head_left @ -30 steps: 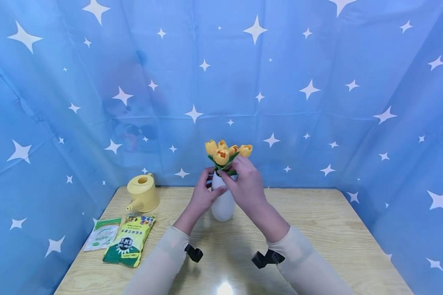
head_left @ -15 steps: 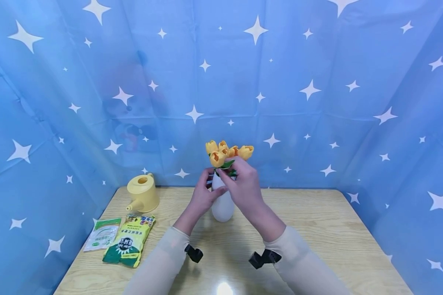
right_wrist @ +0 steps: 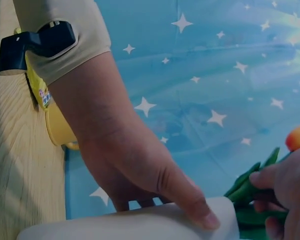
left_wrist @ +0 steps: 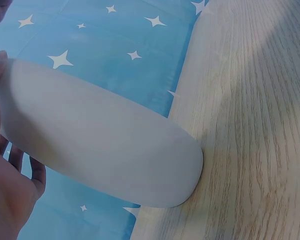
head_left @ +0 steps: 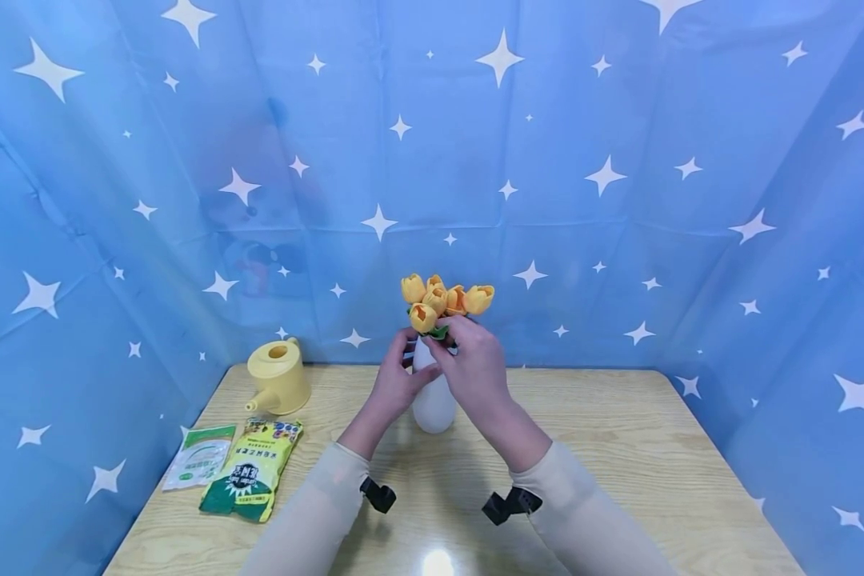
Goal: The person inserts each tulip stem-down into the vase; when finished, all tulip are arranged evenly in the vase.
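A white vase (head_left: 434, 404) stands upright on the table, with several yellow-orange tulips (head_left: 435, 301) clustered above its mouth. My left hand (head_left: 396, 380) grips the vase's upper part from the left, thumb in front and fingers behind. At the mouth, my right hand (head_left: 478, 360) pinches the green stem and leaves of the front tulip (head_left: 422, 318). In the right wrist view, green leaves (right_wrist: 247, 192) rise from the vase's mouth beside the right fingertips. The left wrist view shows the vase (left_wrist: 105, 135) with its base on the wood. Inside the vase, the stems are hidden.
A yellow watering can (head_left: 281, 380) stands at the table's back left. In front of it lie a yellow-green bag (head_left: 254, 468) and a white-green packet (head_left: 202, 458). A blue star-patterned curtain (head_left: 583, 200) hangs behind the wooden table (head_left: 641, 456).
My right hand has moved slightly down and left, and the front tulip has sunk lower and left toward the vase's mouth. The left hand and vase have stayed in place.
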Motion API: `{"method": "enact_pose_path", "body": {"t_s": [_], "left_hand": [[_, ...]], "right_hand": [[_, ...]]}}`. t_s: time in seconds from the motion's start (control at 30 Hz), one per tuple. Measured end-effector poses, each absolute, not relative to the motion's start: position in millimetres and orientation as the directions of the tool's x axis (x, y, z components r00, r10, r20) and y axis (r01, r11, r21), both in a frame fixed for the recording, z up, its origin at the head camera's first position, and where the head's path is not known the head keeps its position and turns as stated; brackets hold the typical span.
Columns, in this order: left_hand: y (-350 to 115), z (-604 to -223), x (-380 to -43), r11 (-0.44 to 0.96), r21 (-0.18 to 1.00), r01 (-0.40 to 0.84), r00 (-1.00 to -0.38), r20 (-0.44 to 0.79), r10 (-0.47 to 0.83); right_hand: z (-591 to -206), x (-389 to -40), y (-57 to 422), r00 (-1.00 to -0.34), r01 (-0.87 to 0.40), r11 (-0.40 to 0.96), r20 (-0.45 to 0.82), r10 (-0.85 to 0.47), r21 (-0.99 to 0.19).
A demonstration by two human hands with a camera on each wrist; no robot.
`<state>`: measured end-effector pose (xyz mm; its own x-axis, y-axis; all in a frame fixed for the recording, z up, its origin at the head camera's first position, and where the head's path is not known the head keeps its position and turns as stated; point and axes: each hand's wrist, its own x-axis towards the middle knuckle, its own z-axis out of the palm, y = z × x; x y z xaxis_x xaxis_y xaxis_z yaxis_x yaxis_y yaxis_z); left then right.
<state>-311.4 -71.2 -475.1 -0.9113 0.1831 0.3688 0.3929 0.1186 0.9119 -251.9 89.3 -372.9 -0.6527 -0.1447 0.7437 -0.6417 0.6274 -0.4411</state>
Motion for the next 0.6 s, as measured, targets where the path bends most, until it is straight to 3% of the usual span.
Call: {"method": "enact_pose_path", "body": {"t_s": [0.6], "left_hand": [[-70,-477,-314,0.123,0.908,0.4,-0.91,0.377,0.173]], "right_hand": [[-387,-262,90,-0.701,-0.556,0.725,0.699,-0.145,-0.407]]}}
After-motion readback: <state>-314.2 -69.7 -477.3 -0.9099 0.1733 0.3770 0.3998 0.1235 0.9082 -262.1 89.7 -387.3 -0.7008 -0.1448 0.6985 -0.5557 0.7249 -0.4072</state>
